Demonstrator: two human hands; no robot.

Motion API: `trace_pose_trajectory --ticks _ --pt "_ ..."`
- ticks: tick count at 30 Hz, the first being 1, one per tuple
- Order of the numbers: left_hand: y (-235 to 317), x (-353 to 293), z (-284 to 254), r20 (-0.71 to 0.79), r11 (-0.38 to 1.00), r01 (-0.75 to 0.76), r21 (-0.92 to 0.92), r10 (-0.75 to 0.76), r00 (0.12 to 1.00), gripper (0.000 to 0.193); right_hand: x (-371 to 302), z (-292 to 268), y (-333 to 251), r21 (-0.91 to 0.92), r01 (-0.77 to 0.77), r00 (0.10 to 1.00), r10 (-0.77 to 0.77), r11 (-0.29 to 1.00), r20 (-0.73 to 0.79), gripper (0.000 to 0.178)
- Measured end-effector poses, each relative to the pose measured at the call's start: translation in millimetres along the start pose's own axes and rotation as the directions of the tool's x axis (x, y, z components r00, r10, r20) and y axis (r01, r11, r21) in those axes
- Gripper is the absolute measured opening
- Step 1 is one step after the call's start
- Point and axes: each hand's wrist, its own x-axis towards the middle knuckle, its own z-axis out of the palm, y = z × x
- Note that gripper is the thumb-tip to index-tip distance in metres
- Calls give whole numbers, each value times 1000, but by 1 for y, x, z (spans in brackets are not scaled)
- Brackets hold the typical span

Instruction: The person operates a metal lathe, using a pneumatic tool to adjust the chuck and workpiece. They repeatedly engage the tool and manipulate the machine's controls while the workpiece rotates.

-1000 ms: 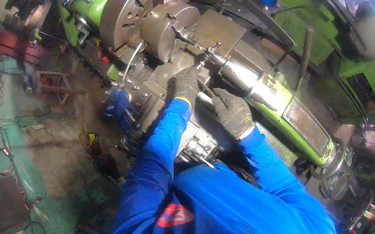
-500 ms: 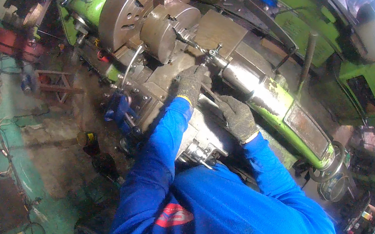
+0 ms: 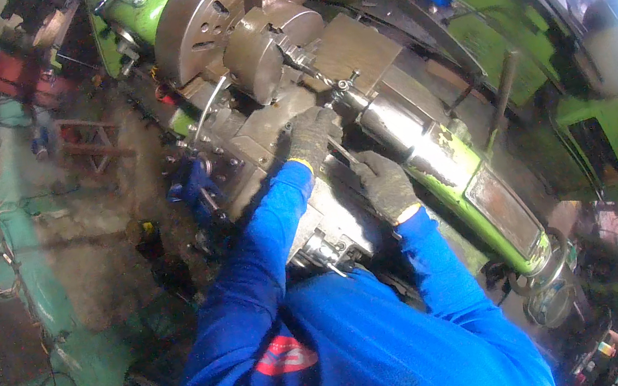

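Note:
Both my hands wear dark grey work gloves with yellow cuffs and are over the carriage of a green lathe. My left hand [image 3: 312, 137] is closed with curled fingers beside the tailstock; its grip is hidden under the glove. A slim metal bar [image 3: 343, 152] slants between my hands. My right hand [image 3: 386, 182] is closed on its near end, and the far end meets my left fingers. Just beyond them, a drill chuck [image 3: 343, 86] with a twist drill [image 3: 317, 77] sits in the bright tailstock quill [image 3: 392, 120]. The drill points toward the lathe chuck [image 3: 254, 59].
Behind the chuck stands a large slotted faceplate [image 3: 196, 28]. The green tailstock [image 3: 490, 199] runs to a handwheel [image 3: 545, 276] at the right. A pale hose [image 3: 212, 109] curves up left of my hands. Cables [image 3: 1, 236] lie across the green floor at far left.
The whole view has shifted slightly, with the lathe a little further left. My hands keep nearly the same pose around the metal bar.

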Motion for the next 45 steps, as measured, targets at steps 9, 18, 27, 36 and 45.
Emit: trace_pose_trajectory --ticks 9,18,27,36,45 --pt "11 2 -7 -48 973 -80 218 93 995 19 33 21 -66 -328 -7 997 -19 945 -75 39" --pt "18 -4 -17 92 953 -142 266 121 988 52 44 22 -45 -323 -39 996 11 946 -88 38" --pt "0 -4 6 -19 975 -99 199 105 994 57 46 27 -34 -289 -35 996 10 957 -89 37" --pt "-16 4 24 -35 983 -100 153 107 994 42 51 29 -31 -302 -54 998 41 952 -49 39" --pt "-7 8 17 -133 999 21 32 -17 991 31 50 32 -28 -328 -17 998 -5 944 -66 36"
